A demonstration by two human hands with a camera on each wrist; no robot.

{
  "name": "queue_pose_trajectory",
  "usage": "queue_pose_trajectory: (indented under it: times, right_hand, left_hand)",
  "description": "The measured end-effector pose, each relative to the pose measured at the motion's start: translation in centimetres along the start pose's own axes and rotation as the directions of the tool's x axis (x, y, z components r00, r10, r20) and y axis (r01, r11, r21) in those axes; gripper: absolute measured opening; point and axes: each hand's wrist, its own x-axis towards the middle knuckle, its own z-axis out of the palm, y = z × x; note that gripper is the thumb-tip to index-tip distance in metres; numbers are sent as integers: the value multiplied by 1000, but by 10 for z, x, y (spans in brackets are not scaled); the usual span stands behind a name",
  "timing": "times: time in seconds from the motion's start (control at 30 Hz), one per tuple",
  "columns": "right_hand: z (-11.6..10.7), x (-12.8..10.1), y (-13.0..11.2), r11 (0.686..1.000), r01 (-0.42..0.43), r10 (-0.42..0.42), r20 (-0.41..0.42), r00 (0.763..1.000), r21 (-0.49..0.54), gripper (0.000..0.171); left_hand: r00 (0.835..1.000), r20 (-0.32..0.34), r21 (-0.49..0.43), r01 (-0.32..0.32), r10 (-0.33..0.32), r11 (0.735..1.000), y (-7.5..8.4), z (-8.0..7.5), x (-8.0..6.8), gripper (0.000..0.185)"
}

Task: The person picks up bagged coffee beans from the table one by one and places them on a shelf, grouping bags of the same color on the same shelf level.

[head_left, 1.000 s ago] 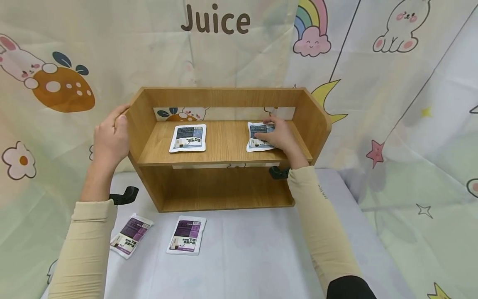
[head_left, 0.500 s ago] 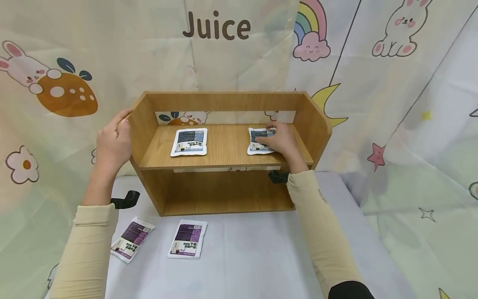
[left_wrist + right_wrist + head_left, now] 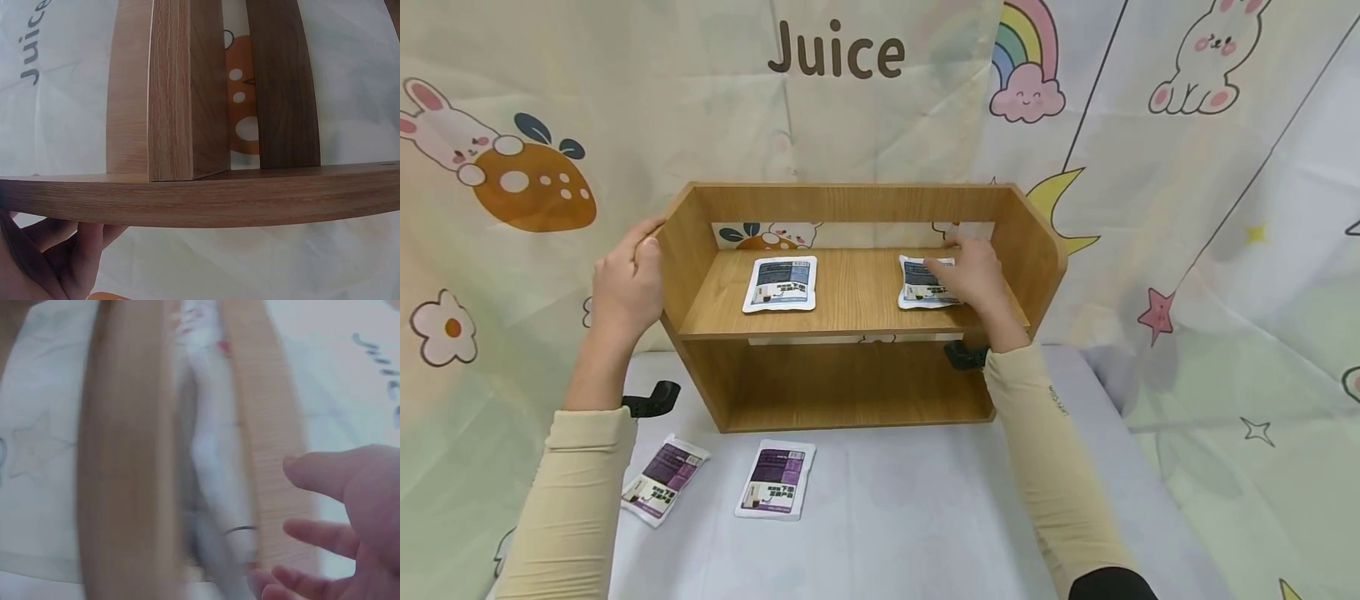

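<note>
A wooden shelf [image 3: 850, 292] was stood on a white-covered table [image 3: 887, 517], its open side turned toward the person. The left hand [image 3: 621, 287] was laid against the shelf's left side panel, fingers curled over the panel's front edge; in the left wrist view the fingers [image 3: 75, 250] were seen under the rounded edge of the board. The shelf was judged to be steadied in this way, so that it would not slide while the other hand worked inside it.

The right hand [image 3: 973, 271] was held over the upper board, near its right end, above the right side of a blue pouch [image 3: 921, 282] that lay flat there. In the right wrist view, which was blurred, the fingers [image 3: 325, 475] were seen spread and fairly straight, with nothing gripped; whether the pouch was touched by them could not be told. The pouch was judged to have been set flat so that its label faced up.

A second blue pouch [image 3: 780, 283] lay flat on the same board toward the left, well apart from the first, as if the two were spaced along the board. Two purple pouches [image 3: 775, 479] [image 3: 664, 481] lay on the table in front of the shelf, within easy reach of the left arm. The lower compartment held nothing that could be seen.
</note>
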Motion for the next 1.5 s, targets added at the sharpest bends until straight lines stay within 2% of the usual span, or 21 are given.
queue_pose_trajectory:
  times: [0.13,0.23,0.43,0.53,0.67,0.83,0.97,1.07,1.2,1.27,1.4,1.43,1.5]
  right_hand:
    - [-28,-9,-16,996,77,-74,-64,995,41,45]
    - [-50,-16,-25,989,135,-127,-133,983,51,43]
    - [-87,-32,-25,980,182,-156,-258,953,80,40]
    - [-98,-35,-15,978,181,-142,-308,941,103,39]
    - [-105,-37,5,982,124,-73,-318,945,142,41]
    - [-107,-34,28,959,84,8,-326,945,269,41]
    - [-105,-31,42,915,52,74,-292,954,401,42]
    - [-101,-27,50,868,34,103,-247,964,495,44]
    - [-92,-23,60,795,32,106,-191,976,605,49]
    - [-86,-22,63,746,43,101,-176,979,665,50]
    - [-73,-22,70,664,77,85,-177,981,744,47]
    - [-70,-22,71,652,86,79,-181,980,753,46]
    - [-64,-23,75,652,102,72,-196,978,752,45]
  left_hand:
    - [1000,-9,-8,-3,3,1000,1,0,2,51]
    - [1000,-25,-4,-8,8,1000,2,1,3,51]
    - [1000,-3,0,1,-1,1000,2,4,2,51]
    - [1000,2,-2,2,-2,1000,1,5,3,51]
    - [1000,17,11,8,-8,1000,1,4,3,51]
    - [1000,2,11,-3,2,1000,2,2,7,51]
    - [1000,3,-10,-12,12,1000,2,3,9,50]
    - [1000,-6,-15,-8,8,1000,1,4,10,50]
    - [1000,-23,2,-2,2,1000,0,4,11,50]
    - [1000,-26,3,-1,1,1000,1,3,11,50]
    - [1000,-16,-7,19,-19,1000,1,2,8,51]
    - [1000,-15,-5,22,-22,1000,0,2,6,51]
    - [1000,-15,7,23,-23,1000,-1,2,4,51]
